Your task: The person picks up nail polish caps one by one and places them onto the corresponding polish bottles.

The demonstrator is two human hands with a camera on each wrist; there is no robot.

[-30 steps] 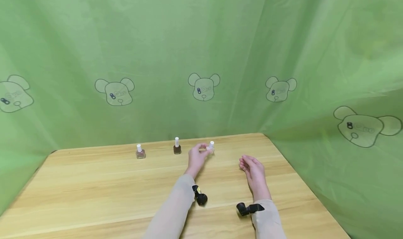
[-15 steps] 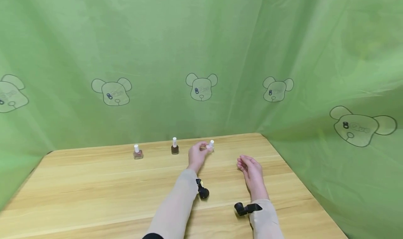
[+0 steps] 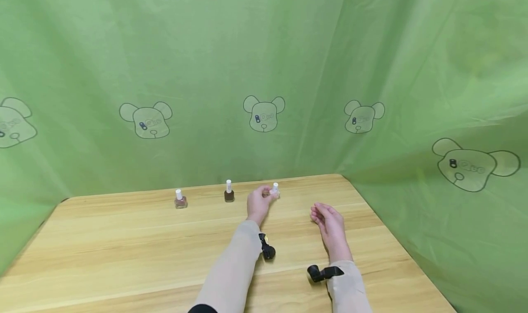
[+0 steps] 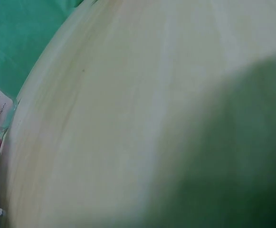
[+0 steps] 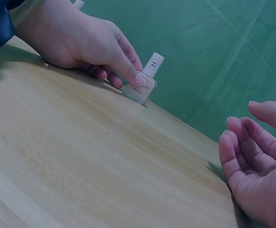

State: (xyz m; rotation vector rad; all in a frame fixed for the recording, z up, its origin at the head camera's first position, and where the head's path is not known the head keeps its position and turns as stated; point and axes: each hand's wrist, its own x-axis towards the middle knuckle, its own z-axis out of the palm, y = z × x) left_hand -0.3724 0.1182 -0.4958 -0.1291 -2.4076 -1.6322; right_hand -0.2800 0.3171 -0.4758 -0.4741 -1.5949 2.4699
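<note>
Near the back edge of the table, my left hand [image 3: 258, 205] pinches a pale nail polish bottle [image 5: 142, 90] with a white cap. In the right wrist view the thumb lies over its label, and the bottle is upright with its base at the tabletop. Only part of that bottle shows at the left rim of the left wrist view. My right hand [image 3: 331, 223] rests on the table to the right, fingers loosely curled and holding nothing. To the left stand a dark brown nail polish bottle [image 3: 229, 195] and a mauve nail polish bottle [image 3: 180, 203], both white-capped.
A wooden table [image 3: 136, 253] spreads under both arms. Behind it and along its right side hangs a green curtain [image 3: 198, 74] with bear-head prints. Small black cameras are strapped to both wrists.
The left hand keeps its pinch on the pale bottle, which has shifted slightly left and stands straighter. The head view has turned slightly right. The right hand stays put.
</note>
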